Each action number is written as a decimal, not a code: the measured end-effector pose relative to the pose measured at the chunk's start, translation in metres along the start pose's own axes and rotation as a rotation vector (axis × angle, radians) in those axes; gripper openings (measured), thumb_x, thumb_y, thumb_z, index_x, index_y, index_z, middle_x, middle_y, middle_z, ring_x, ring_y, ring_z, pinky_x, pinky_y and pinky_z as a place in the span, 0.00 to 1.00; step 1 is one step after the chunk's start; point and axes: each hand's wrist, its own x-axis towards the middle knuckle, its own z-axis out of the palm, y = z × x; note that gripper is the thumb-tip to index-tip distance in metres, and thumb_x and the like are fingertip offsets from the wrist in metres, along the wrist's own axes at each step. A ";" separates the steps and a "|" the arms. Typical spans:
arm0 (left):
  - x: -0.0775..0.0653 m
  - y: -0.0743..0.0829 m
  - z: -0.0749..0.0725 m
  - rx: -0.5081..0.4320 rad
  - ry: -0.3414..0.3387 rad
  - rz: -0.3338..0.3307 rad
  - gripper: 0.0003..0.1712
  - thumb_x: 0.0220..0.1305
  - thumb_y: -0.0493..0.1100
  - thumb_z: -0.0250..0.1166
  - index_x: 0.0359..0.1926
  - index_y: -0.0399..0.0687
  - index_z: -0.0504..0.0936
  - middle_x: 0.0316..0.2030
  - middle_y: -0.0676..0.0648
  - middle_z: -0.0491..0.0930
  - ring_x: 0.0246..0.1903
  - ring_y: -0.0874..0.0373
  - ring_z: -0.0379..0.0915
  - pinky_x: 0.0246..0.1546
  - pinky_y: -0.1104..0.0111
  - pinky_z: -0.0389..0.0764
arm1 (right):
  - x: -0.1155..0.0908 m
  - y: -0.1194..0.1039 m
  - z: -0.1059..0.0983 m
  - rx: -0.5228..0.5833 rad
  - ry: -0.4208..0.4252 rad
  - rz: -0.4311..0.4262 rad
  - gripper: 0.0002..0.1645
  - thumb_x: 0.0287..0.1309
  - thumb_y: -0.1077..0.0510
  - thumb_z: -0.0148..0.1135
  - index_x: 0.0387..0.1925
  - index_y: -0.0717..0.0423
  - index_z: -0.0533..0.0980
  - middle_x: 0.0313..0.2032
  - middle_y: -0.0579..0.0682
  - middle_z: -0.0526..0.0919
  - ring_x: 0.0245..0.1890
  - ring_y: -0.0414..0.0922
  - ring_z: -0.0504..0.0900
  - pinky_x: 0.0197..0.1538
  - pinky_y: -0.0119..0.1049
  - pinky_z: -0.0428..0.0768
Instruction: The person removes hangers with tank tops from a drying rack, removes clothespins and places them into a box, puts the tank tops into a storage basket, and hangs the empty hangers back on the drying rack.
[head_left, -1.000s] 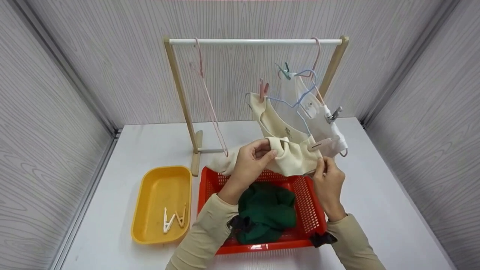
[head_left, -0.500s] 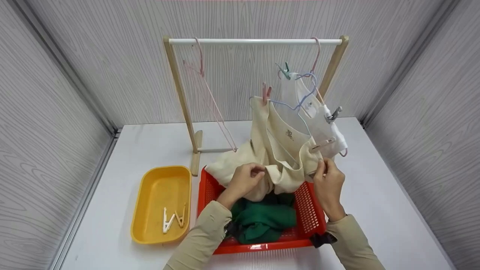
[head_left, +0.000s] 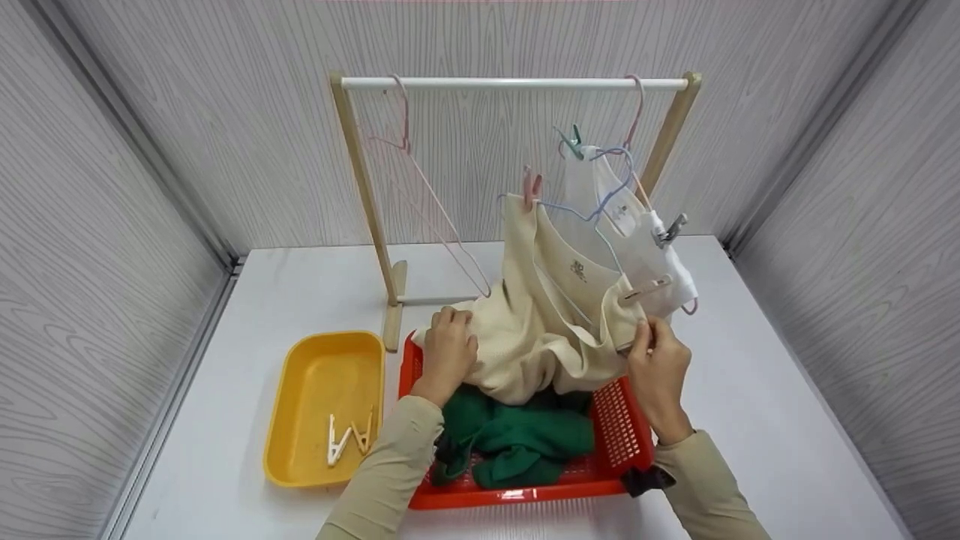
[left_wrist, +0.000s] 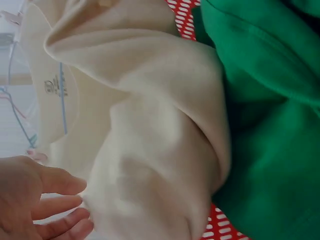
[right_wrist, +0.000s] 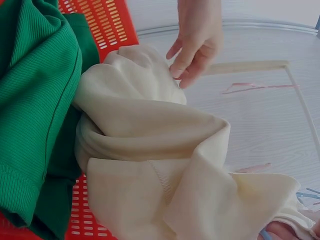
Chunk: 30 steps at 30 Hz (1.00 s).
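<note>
A cream sleeveless top hangs on a blue wire hanger, with a pink clothespin at one shoulder and a pale pink clothespin at the other. My right hand pinches the top just below the pale clothespin. At the opposite side, my left hand touches the lower part of the fabric over the basket's far corner. The left wrist view has this hand with relaxed fingers at the cloth's edge. Bunched folds of the top lie above a green ribbed garment in the red basket.
Behind stands a rack with a white rail. It bears a bare pink hanger and a white top held by a teal clothespin and a grey clothespin. A yellow tray with two clothespins sits left.
My left hand has let go of the top's neckline and moved left and down to its lower side. The fabric has dropped open, showing the neck. My right hand stays put.
</note>
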 end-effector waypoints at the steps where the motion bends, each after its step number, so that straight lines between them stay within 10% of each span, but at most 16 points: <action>1: 0.001 -0.002 0.001 0.014 -0.021 -0.028 0.18 0.56 0.33 0.65 0.50 0.35 0.79 0.46 0.36 0.75 0.49 0.42 0.71 0.45 0.50 0.79 | 0.000 0.000 -0.001 0.002 -0.004 0.000 0.10 0.64 0.68 0.53 0.34 0.75 0.78 0.25 0.67 0.84 0.25 0.56 0.83 0.27 0.15 0.67; 7: 0.004 -0.012 0.002 0.054 -0.192 -0.138 0.28 0.61 0.39 0.63 0.61 0.37 0.70 0.58 0.32 0.71 0.59 0.38 0.67 0.58 0.45 0.72 | -0.001 -0.001 -0.001 0.000 0.015 -0.007 0.10 0.63 0.67 0.55 0.34 0.73 0.78 0.23 0.65 0.84 0.23 0.48 0.80 0.27 0.16 0.67; 18: 0.003 -0.020 0.006 0.152 -0.235 -0.073 0.20 0.58 0.35 0.62 0.53 0.38 0.77 0.40 0.34 0.84 0.40 0.40 0.81 0.42 0.50 0.80 | -0.004 -0.001 -0.001 0.005 0.031 -0.025 0.08 0.61 0.68 0.56 0.31 0.72 0.78 0.23 0.64 0.84 0.24 0.46 0.79 0.28 0.12 0.65; 30: -0.001 0.001 -0.015 -0.159 -0.381 -0.029 0.10 0.57 0.34 0.59 0.41 0.34 0.79 0.37 0.35 0.83 0.32 0.49 0.72 0.38 0.57 0.77 | -0.005 0.001 0.000 0.005 0.004 -0.037 0.08 0.62 0.68 0.56 0.30 0.72 0.78 0.21 0.63 0.83 0.22 0.39 0.76 0.26 0.11 0.65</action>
